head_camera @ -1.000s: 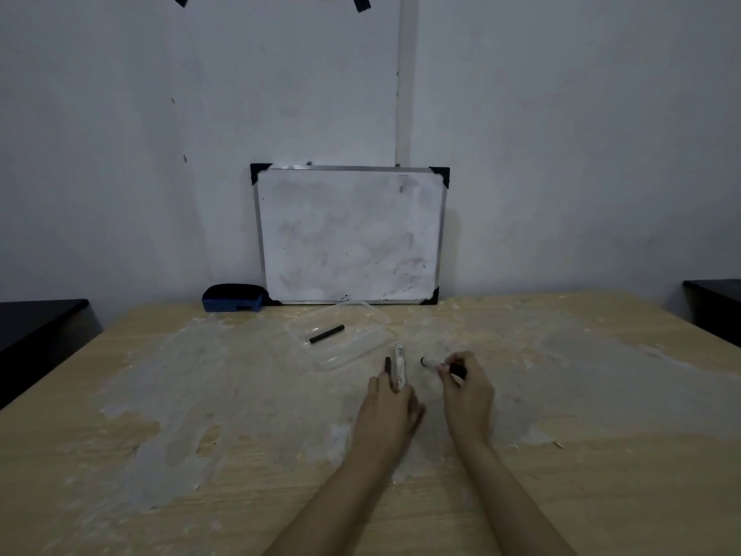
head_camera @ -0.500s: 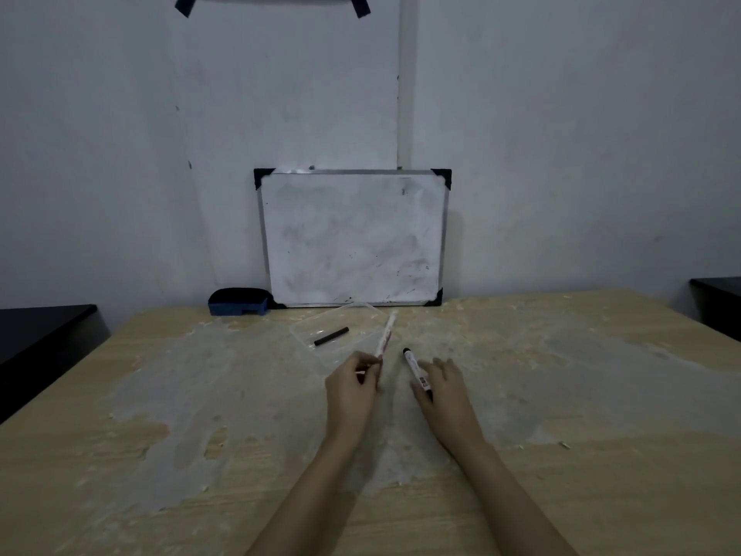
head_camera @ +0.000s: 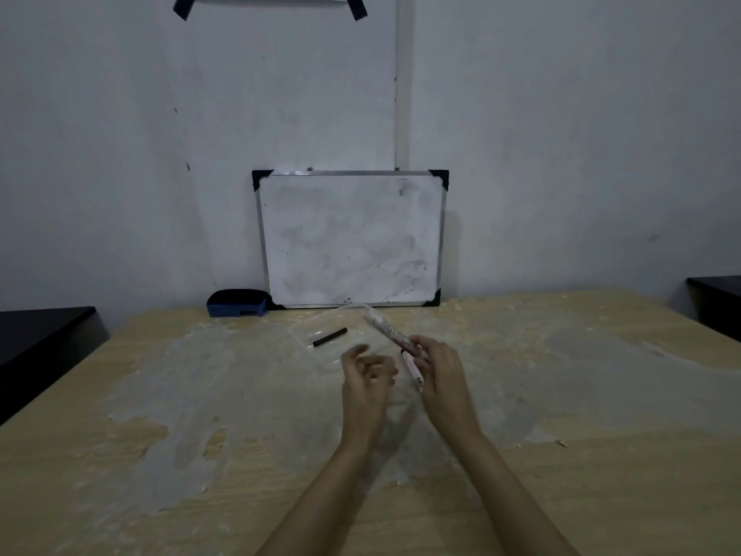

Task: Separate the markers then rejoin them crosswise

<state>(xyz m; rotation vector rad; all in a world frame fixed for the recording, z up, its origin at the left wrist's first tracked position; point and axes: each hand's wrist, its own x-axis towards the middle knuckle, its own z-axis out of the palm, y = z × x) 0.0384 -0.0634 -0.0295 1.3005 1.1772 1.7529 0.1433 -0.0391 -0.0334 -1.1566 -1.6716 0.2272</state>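
- Right hand (head_camera: 441,375) pinches two markers (head_camera: 395,335) just above the table (head_camera: 160,455), near the clear pouch (head_camera: 320,335);
- Left hand (head_camera: 367,379) loose, holding nothing;
- Gathering step, I'd judge; next wants the pouch steadied.

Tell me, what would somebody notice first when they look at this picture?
Probably the two hands in the middle: the right hand holds two white markers, while the left hand hovers beside it with loose, blurred fingers. Behind them a smudged whiteboard leans against the wall, with a blue eraser at its left. Between the board and the hands, a clear plastic tray holds a small black cap.
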